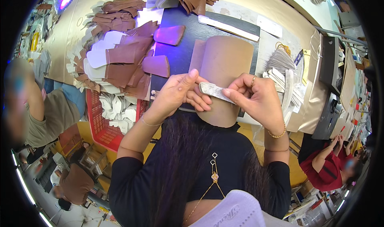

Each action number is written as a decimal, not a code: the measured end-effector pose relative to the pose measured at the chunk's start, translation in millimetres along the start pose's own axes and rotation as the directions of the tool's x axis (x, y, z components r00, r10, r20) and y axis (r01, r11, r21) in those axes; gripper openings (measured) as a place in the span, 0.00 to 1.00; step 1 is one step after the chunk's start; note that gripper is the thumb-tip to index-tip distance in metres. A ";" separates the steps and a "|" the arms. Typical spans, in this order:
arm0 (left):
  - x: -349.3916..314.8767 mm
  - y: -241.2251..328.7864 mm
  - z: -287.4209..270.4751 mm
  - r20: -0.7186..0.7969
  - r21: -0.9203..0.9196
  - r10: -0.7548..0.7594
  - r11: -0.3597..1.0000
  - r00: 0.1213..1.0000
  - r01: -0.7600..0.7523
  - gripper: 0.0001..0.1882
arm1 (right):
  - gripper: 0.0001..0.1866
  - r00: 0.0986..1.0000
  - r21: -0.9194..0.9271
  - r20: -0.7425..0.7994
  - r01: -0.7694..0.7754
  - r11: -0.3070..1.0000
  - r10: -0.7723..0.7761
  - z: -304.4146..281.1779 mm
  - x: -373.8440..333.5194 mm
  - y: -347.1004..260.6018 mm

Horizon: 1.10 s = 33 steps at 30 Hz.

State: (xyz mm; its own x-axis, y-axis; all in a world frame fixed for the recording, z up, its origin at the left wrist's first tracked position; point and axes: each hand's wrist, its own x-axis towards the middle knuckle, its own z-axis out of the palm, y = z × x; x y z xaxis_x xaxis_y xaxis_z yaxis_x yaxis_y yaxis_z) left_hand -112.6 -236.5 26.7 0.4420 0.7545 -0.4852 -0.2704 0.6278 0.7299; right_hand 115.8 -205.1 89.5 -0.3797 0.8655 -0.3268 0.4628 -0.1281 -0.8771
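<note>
Pale strip point(213, 91) juts leftward from pinching right grip point(259, 99).

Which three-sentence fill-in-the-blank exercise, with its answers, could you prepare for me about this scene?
1. The hand pinching the pale strip is the person's ____ one.
2. The basket containing white pieces is ____ in color.
3. The large tan piece has a curved surface, not a ____ one.

Missing words: right; red; flat.

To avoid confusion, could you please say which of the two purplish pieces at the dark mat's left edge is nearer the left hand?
The lower purplish piece in view, just beyond the left hand; the upper purplish piece lies farther up.
</note>
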 end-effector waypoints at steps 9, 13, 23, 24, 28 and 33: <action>0.1 1.0 -0.8 0.007 -0.040 -0.040 0.998 0.999 0.040 0.34 | 0.10 1.000 -0.077 -0.015 -0.014 0.997 0.013 3.4 0.6 4.0; 0.2 -0.4 -1.0 0.002 -0.076 -0.060 0.995 0.998 0.060 0.29 | 0.10 0.999 -0.092 -0.022 0.023 0.995 -0.026 3.7 0.7 4.4; 0.1 0.5 2.5 -0.016 -0.036 -0.090 0.995 0.996 0.089 0.12 | 0.09 0.998 -0.119 -0.029 0.046 0.992 -0.050 4.9 -0.6 5.3; 0.4 0.4 3.2 -0.020 -0.035 -0.087 0.996 0.996 0.086 0.11 | 0.08 0.999 -0.118 -0.030 0.041 0.992 -0.045 4.3 -1.5 5.4; 1.0 -2.1 4.7 -0.054 -0.030 -0.066 0.997 0.996 0.065 0.10 | 0.07 0.999 -0.018 0.004 -0.035 0.999 0.035 -2.5 -9.4 7.6; 0.9 -3.3 -0.3 -0.022 -0.015 -0.084 0.996 0.996 0.083 0.11 | 0.10 0.996 -0.001 -0.084 0.020 1.000 -0.020 -2.3 -20.2 15.0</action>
State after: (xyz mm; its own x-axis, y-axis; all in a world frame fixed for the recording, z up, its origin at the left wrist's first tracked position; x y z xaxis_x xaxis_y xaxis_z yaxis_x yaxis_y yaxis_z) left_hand -111.6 -237.9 23.7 0.4442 0.7034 -0.5549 -0.2454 0.6912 0.6797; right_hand 132.2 -223.4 83.7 -0.3206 0.9053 -0.2787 0.4557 -0.1105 -0.8833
